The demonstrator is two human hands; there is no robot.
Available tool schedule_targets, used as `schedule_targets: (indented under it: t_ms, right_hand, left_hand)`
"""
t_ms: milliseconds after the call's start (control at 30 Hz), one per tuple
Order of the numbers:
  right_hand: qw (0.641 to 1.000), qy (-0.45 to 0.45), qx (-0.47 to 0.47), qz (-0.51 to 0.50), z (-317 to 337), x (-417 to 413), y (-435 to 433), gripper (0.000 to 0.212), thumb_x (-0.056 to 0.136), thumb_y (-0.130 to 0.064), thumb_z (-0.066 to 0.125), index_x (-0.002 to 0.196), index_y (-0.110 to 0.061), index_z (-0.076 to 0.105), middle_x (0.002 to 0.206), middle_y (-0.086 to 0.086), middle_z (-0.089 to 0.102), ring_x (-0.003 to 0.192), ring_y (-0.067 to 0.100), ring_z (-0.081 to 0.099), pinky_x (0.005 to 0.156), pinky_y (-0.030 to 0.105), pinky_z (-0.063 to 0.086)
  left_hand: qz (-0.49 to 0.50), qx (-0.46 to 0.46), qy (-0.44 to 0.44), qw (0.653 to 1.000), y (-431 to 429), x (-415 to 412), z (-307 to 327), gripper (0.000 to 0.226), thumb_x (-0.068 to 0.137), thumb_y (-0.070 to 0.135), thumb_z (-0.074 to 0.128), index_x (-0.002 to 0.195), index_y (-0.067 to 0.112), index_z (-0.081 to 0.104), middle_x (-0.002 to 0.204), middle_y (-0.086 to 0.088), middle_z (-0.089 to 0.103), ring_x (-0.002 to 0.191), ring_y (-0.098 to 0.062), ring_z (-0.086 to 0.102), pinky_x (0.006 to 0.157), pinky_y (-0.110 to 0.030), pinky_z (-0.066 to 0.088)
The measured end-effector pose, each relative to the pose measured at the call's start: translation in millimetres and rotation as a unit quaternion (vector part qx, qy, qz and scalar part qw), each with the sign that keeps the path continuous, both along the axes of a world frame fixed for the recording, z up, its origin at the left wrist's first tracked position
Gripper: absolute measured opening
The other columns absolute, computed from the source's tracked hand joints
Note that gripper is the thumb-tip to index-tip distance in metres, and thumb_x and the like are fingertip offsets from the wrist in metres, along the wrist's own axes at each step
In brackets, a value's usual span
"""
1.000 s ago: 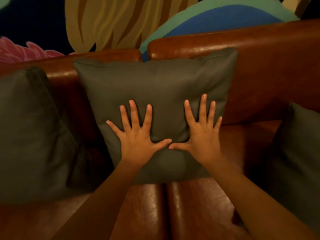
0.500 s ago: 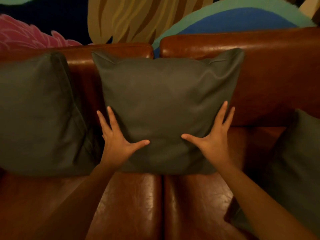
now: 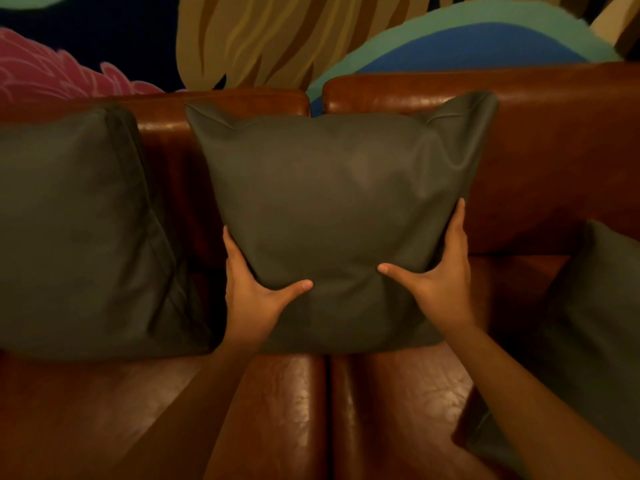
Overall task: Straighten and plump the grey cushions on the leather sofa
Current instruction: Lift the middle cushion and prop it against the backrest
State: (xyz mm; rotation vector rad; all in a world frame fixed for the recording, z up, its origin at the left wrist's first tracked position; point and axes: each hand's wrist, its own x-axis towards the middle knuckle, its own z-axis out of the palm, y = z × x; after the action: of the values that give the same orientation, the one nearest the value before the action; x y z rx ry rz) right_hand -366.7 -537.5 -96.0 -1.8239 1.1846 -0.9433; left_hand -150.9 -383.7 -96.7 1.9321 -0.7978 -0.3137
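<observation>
**Two hands clasp the middle cushion**

The left hand (image 3: 250,296) and right hand (image 3: 441,282) grip the lower sides of the middle cushion (image 3: 332,209) at centre frame, thumbs pressed across its front, fingers wrapped behind its edges; the cushion stands upright against the sofa (image 3: 554,150) backrest, its top corners peaked; a second cushion (image 3: 79,230) leans at left, a third (image 3: 595,323) at lower right; a painted wall (image 3: 263,36) fills the top.

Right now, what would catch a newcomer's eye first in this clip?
The square grey leather-look cushion at centre, propped against the glossy brown leather sofa, gripped at its lower sides by the left hand and right hand. Behind, a bright painted mural spans the wall; another grey cushion leans at left.
</observation>
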Motion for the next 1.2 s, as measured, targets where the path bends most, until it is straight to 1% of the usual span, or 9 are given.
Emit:
schedule_targets:
  t_ms: [233,333,400,533,667,733,967,1100,1200]
  right_hand:
    - [1.000,0.029,-0.004,0.006,-3.0,3.3,-5.7,0.145,0.057,-0.031,0.100,0.166,-0.015,0.006,0.166,0.008,0.026,0.149,0.012,0.027,0.107,-0.004,0.017]
    - [0.998,0.051,0.015,0.020,-1.5,7.4,-4.1,0.147,0.057,-0.032,0.099,0.166,-0.018,0.002,0.168,0.011,0.019,0.153,0.019,0.022,0.113,0.010,0.017]
    - [0.997,0.064,0.023,0.025,4.0,5.5,1.0,0.147,0.058,-0.036,0.097,0.166,-0.021,-0.002,0.170,0.010,0.012,0.155,0.022,0.019,0.115,0.019,0.018]
    - [0.993,0.117,-0.006,0.009,15.2,-1.1,27.0,0.141,0.062,-0.059,0.087,0.163,-0.031,-0.007,0.172,0.015,-0.005,0.157,0.032,0.013,0.121,0.043,0.029]
    - [0.985,0.173,0.001,-0.001,12.9,-30.8,54.0,0.125,0.062,-0.088,0.057,0.155,-0.053,-0.019,0.172,0.017,-0.005,0.156,0.040,0.013,0.114,0.068,0.033]
    - [0.975,0.217,0.025,-0.027,12.7,-59.1,62.7,0.121,0.065,-0.090,0.052,0.153,-0.055,-0.023,0.172,0.017,-0.006,0.156,0.041,0.013,0.115,0.069,0.029]
    - [0.935,0.317,0.077,-0.140,38.2,-157.3,60.5,0.123,0.066,-0.090,0.034,0.167,-0.027,0.001,0.172,0.016,-0.008,0.159,0.034,0.000,0.124,0.060,0.013]
    - [0.913,0.318,0.097,-0.235,47.1,-215.8,44.1,0.122,0.069,-0.087,0.043,0.168,-0.024,0.008,0.172,0.020,0.000,0.158,0.038,0.005,0.123,0.059,0.015]
    - [0.896,0.315,0.122,-0.287,48.9,-262.9,34.4,0.118,0.076,-0.079,0.059,0.167,-0.021,0.011,0.172,0.020,0.002,0.157,0.039,0.006,0.123,0.061,0.016]
  left_hand:
    - [0.003,0.001,0.010,1.000,-1.3,0.5,-2.5,0.148,0.046,0.052,0.093,0.156,0.025,-0.002,0.146,0.019,0.020,0.128,0.012,0.021,0.105,-0.011,0.021]
    - [0.009,0.022,0.003,1.000,2.0,0.3,-7.8,0.146,0.049,0.041,0.093,0.156,0.023,-0.005,0.157,0.001,0.019,0.131,0.004,0.023,0.106,-0.018,0.020]
    - [0.010,0.041,-0.001,0.999,4.2,2.1,-8.6,0.148,0.049,0.041,0.093,0.155,0.022,-0.008,0.158,-0.009,0.016,0.139,-0.014,0.024,0.108,-0.024,0.022]
    - [0.027,0.086,-0.065,0.994,10.3,-9.5,4.7,0.147,0.049,0.064,0.081,0.154,0.013,-0.009,0.158,-0.022,0.003,0.145,-0.037,0.014,0.117,-0.047,0.020]
    - [-0.016,0.127,-0.167,0.977,22.5,-32.8,24.4,0.138,0.054,0.081,0.063,0.154,0.015,-0.005,0.159,-0.026,-0.004,0.145,-0.044,0.005,0.109,-0.067,0.018]
    - [-0.059,0.133,-0.199,0.969,25.4,-48.7,33.2,0.134,0.058,0.084,0.059,0.155,0.016,-0.005,0.159,-0.021,-0.005,0.146,-0.043,0.003,0.106,-0.069,0.018]
    - [-0.233,0.069,-0.235,0.941,-12.7,-120.8,63.1,0.105,0.077,0.069,0.054,0.156,0.019,0.008,0.163,-0.006,-0.011,0.150,-0.024,-0.007,0.114,-0.057,0.009]
    - [-0.308,0.068,-0.220,0.923,-48.0,-172.6,69.6,0.098,0.078,0.071,0.051,0.156,0.023,0.015,0.164,-0.003,-0.004,0.150,-0.018,-0.006,0.117,-0.051,0.007]
    - [-0.359,0.110,-0.192,0.907,-69.7,-214.6,68.3,0.102,0.074,0.080,0.044,0.156,0.033,0.005,0.163,0.005,-0.012,0.148,-0.011,-0.014,0.119,-0.050,0.003]
